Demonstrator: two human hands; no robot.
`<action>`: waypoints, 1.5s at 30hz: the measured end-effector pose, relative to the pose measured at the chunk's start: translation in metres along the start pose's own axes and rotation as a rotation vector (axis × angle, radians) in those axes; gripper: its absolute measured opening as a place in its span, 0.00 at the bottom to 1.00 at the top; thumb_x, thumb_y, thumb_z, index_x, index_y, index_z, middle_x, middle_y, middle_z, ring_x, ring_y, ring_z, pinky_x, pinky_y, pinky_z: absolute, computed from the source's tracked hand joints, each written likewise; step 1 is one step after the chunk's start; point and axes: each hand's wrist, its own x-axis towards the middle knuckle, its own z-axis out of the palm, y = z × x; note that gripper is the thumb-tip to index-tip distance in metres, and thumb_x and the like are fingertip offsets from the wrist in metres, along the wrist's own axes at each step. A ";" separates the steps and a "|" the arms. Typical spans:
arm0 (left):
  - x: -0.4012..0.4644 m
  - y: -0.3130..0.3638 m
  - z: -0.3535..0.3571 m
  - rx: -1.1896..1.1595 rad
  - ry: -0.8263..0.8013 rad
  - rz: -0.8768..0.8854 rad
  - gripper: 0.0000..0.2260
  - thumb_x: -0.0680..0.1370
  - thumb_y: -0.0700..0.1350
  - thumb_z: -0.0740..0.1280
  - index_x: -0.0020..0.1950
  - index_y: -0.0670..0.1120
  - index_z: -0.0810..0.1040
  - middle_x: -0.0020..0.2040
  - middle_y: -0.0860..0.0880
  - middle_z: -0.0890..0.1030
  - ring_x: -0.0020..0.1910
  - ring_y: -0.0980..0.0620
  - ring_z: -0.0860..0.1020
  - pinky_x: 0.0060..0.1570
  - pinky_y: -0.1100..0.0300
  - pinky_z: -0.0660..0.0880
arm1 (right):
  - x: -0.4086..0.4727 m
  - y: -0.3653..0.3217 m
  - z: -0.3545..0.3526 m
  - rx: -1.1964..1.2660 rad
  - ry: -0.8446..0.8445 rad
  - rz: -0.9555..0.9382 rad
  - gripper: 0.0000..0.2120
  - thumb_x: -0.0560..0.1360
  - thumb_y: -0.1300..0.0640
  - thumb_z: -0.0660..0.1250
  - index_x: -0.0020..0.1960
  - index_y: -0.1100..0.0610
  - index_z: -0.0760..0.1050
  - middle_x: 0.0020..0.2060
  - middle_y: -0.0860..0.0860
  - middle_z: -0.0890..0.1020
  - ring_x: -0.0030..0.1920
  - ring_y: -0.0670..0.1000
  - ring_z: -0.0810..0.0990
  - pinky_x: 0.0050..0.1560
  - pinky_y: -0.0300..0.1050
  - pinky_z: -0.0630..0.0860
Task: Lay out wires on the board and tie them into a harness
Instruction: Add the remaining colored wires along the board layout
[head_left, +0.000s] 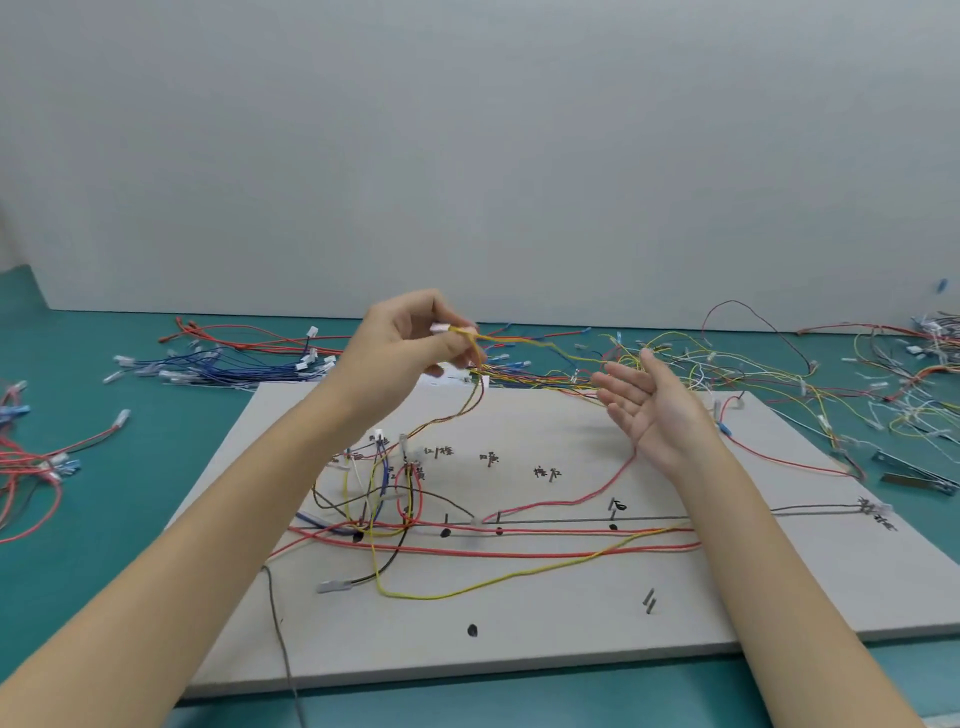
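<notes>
While my left hand (405, 343) is raised above the far edge of the board (519, 613), its grip is clamped on the end of a yellow wire (519, 344), fingers and thumb pinching it beside a small white connector (440, 328). That wire runs off to the right toward the tangled wire pile (701, 364) on the teal worktop (104, 519) behind the board. A thin brown and red pair (457, 410) hangs from near the same hand down to the pegs at the board's left centre. My right hand (654, 405) hovers over the board's far right part, palm turned up, fingers spread and relaxed, holding nothing. On the board, red wires (519, 540) lie in long runs across the middle, a second yellow wire (493, 582) sags in a loop toward the near edge, and blue, white and brown leads cluster round the left pegs. A blue wire bundle (234, 369) lies on the worktop at far left, and more red leads (26, 467) sit at the left edge.
</notes>
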 end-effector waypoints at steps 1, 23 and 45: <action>-0.004 0.001 -0.005 -0.025 -0.040 -0.031 0.09 0.77 0.32 0.65 0.44 0.45 0.79 0.38 0.47 0.84 0.37 0.54 0.79 0.39 0.61 0.72 | 0.002 0.000 0.000 0.003 0.001 0.008 0.20 0.81 0.47 0.60 0.57 0.63 0.76 0.45 0.55 0.85 0.32 0.46 0.83 0.28 0.34 0.77; -0.003 -0.035 0.045 0.008 -0.114 -0.261 0.09 0.79 0.48 0.66 0.53 0.46 0.82 0.48 0.51 0.85 0.48 0.55 0.80 0.46 0.62 0.75 | -0.017 0.027 0.022 -0.743 -0.117 -0.403 0.14 0.77 0.69 0.64 0.52 0.54 0.83 0.41 0.55 0.83 0.28 0.47 0.76 0.22 0.38 0.69; 0.024 -0.076 0.099 0.133 -0.001 -0.255 0.08 0.81 0.44 0.62 0.43 0.46 0.76 0.37 0.51 0.79 0.39 0.52 0.76 0.43 0.56 0.73 | -0.026 0.009 -0.002 -0.683 0.203 -0.492 0.12 0.72 0.71 0.60 0.43 0.62 0.80 0.33 0.52 0.80 0.23 0.44 0.75 0.22 0.38 0.71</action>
